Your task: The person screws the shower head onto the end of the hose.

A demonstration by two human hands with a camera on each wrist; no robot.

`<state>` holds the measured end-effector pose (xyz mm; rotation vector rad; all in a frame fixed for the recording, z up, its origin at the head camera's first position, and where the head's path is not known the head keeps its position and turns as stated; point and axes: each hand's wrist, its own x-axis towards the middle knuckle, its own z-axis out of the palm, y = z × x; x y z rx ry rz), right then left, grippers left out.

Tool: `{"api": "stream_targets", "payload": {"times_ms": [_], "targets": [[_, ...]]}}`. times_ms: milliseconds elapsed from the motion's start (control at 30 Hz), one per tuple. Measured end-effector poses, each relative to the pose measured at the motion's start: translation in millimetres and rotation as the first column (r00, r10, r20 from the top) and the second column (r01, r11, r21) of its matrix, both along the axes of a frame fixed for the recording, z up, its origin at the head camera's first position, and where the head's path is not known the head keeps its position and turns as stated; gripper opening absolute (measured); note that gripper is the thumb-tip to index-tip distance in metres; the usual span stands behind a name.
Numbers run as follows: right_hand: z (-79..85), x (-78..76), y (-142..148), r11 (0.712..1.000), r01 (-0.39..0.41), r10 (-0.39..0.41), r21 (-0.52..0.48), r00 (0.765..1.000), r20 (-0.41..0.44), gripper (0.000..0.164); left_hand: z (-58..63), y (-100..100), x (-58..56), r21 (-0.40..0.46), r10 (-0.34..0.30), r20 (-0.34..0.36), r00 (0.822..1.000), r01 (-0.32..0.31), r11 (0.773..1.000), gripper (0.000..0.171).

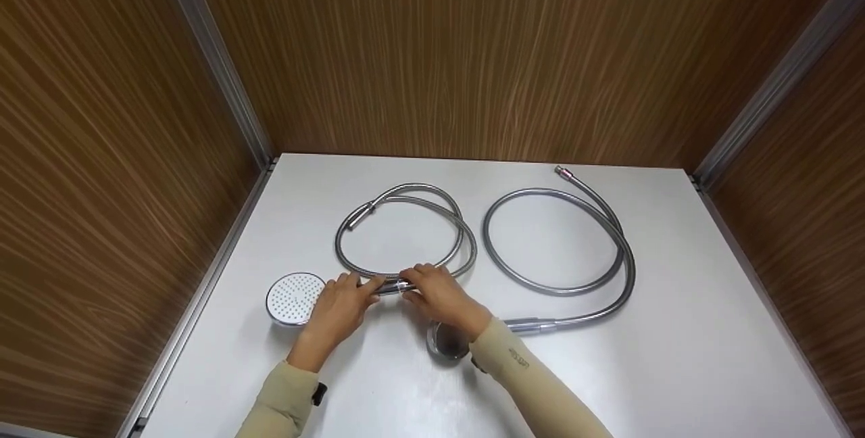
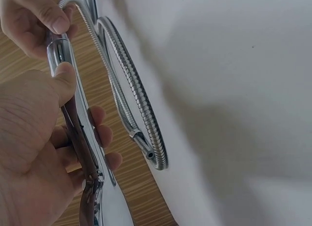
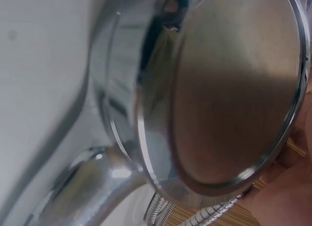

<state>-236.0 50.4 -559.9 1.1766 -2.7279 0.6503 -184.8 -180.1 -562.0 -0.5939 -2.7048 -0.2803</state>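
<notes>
Chrome tubular shower handle (image 2: 84,143) | left hand (image 1: 338,309): fingers wrapped round | right hand (image 1: 439,296): fingers clamped on ribbed metal hose (image 2: 130,72)

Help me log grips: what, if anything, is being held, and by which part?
The left hand grips the white-faced shower head by its handle; the right hand pinches the end of a metal hose, at the handle's tip.

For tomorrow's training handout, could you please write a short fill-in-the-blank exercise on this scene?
The left hand grips the white-faced shower head by its ____.
In the head view, the metal hoses number ____.
There, the other shower head is partly hidden by the ____ arm.

Missing words: handle; two; right.
</notes>
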Motion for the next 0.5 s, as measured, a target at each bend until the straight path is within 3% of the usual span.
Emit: {"api": "stream_targets", "payload": {"times_ms": [500], "targets": [[1.9, -0.9, 3.1, 1.0, -0.004, 0.005, -0.019, 1.0, 0.015, 0.026, 3.6, 2.5, 1.6, 0.011, 0.004, 0.021, 1.0, -0.004, 1.0, 0.035]]}}
